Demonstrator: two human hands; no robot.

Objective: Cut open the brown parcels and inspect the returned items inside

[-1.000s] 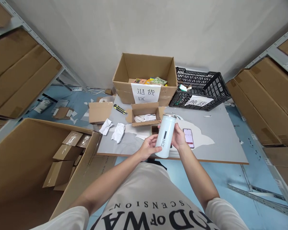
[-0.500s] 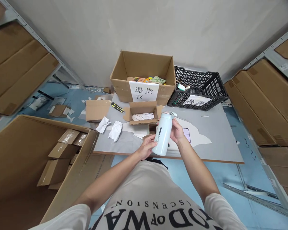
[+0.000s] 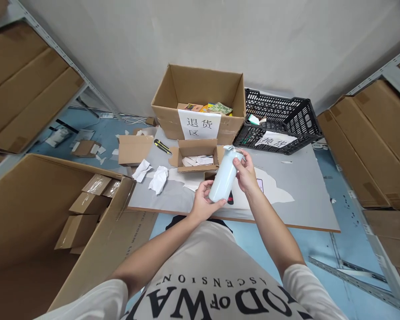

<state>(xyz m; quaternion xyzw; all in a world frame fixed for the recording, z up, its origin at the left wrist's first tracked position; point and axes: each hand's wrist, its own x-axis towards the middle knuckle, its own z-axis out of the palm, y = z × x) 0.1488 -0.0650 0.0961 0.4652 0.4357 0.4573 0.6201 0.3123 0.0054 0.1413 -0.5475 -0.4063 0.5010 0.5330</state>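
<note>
A pale blue cylindrical insulated bottle [image 3: 224,174] is held tilted above the near edge of the grey bench [image 3: 300,195]. Its base is cupped by the left hand [image 3: 204,203], and its upper part is pinched by the right hand [image 3: 246,174], so both grips are closed on it. A small open cardboard box [image 3: 196,155] lies just beyond.

Left hand [image 3: 202,202] and right hand [image 3: 245,174] hold a tilted pale blue bottle [image 3: 224,175] above a grey bench [image 3: 300,195] with open boxes
</note>
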